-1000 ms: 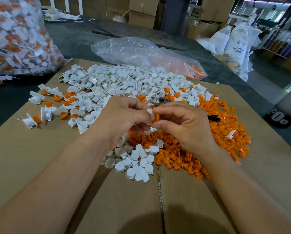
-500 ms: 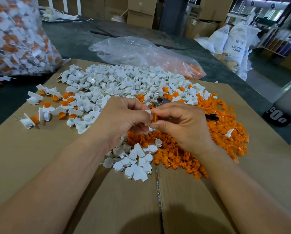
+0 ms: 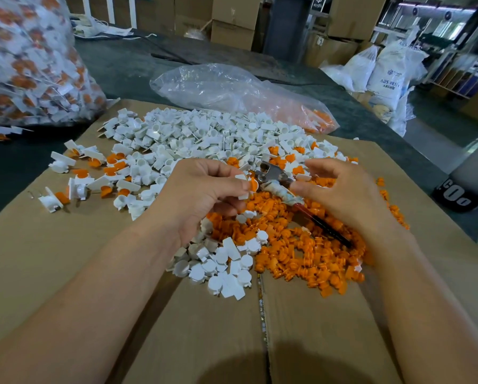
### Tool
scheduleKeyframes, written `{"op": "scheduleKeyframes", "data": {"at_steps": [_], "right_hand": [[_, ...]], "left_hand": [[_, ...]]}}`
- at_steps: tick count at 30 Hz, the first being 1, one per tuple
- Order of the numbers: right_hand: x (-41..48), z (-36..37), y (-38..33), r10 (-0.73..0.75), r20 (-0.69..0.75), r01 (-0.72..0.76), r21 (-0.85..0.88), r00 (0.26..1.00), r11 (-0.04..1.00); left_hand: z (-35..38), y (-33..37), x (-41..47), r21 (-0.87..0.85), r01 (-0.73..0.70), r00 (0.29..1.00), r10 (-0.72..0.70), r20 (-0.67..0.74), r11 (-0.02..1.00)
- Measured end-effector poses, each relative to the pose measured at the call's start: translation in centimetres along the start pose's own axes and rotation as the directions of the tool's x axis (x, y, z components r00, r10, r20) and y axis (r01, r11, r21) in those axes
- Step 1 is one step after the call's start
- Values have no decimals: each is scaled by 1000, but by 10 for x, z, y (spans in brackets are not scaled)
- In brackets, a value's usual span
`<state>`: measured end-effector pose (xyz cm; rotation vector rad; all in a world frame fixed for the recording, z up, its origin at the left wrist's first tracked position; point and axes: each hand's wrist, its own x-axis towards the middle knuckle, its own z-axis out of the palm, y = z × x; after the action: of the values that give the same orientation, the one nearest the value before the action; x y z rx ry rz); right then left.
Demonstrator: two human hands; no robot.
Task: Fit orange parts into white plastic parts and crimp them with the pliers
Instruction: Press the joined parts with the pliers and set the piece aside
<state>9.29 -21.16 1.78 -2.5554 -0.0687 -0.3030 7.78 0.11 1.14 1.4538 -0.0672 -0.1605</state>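
Pliers (image 3: 280, 187) diagonal, head pointing far-left, handles near-right, left hand (image 3: 201, 195) pinching white part (image 3: 242, 195), right hand (image 3: 346, 198) spread above handles.

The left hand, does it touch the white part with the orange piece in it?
Touching. The head view shows the left hand pinching the white part between thumb and fingertips.

the pliers' (image 3: 276, 180) red handle runs under the right hand (image 3: 343, 195), so whether that hand grips it cannot be told. the left hand's (image 3: 199, 195) fingers (image 3: 221, 169) cover most of the white part (image 3: 243, 195) they pinch. the bag of assembled parts (image 3: 32, 65) at far left is blurred and cut off by the edge.
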Motion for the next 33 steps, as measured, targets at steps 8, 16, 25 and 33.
{"op": "scheduleKeyframes", "data": {"at_steps": [8,16,25,33], "right_hand": [[8,2,18,178,310,-13,-467,934,884],[6,5,6,-51,44,66,-484,998,873],[-4,0,-9,-192,-148,148,-265,970,953],[-14,-1,-24,-310,-191,214,-400,931,891]], "left_hand": [[1,0,-1,-21,9,1000,-9,14,1000],[1,-5,2,-22,5,1000,-5,14,1000],[4,-9,6,-183,-79,993,62,-98,980],[8,-9,7,-265,-261,960,220,-175,928]]}}
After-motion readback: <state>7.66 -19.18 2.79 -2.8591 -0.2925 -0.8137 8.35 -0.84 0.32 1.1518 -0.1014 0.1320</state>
